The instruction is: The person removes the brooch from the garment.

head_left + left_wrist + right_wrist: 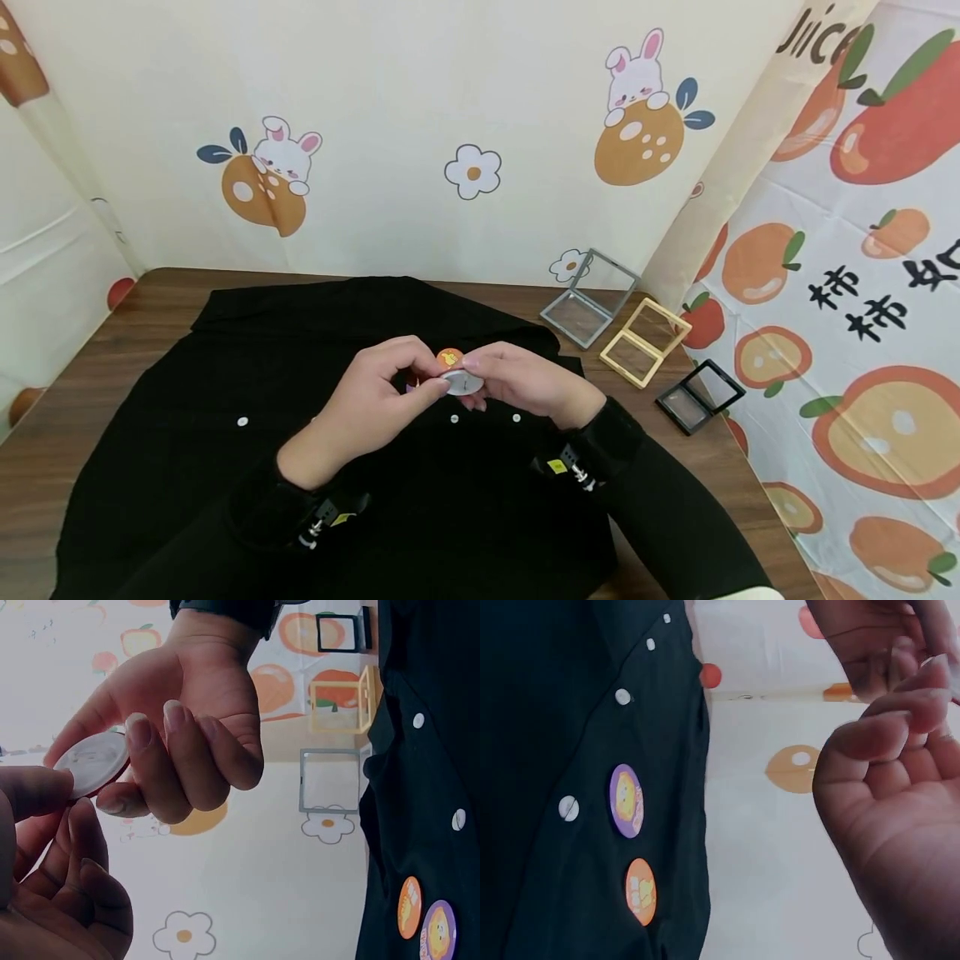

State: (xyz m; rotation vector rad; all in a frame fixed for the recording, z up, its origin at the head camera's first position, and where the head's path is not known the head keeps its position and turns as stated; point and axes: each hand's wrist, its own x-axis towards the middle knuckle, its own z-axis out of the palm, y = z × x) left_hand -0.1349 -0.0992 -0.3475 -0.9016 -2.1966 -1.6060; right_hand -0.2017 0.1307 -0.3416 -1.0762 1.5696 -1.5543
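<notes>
Pinching white-backed badge (462, 383) with left grip (378, 390) and right grip (528, 379), above shirt (176, 408) bearing orange badge (409, 907) and purple badge (439, 931).

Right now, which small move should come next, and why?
Perhaps open the pin on the round, white-backed badge, if closed: the left hand and right hand hold it back showing, while a round orange badge and a round purple badge lie on the black buttoned shirt.

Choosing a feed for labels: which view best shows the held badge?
Left wrist: the badge appears largest, white back visible. Head shows that side smaller, between left hand and right hand; right wrist shows at most a sliver.
</notes>
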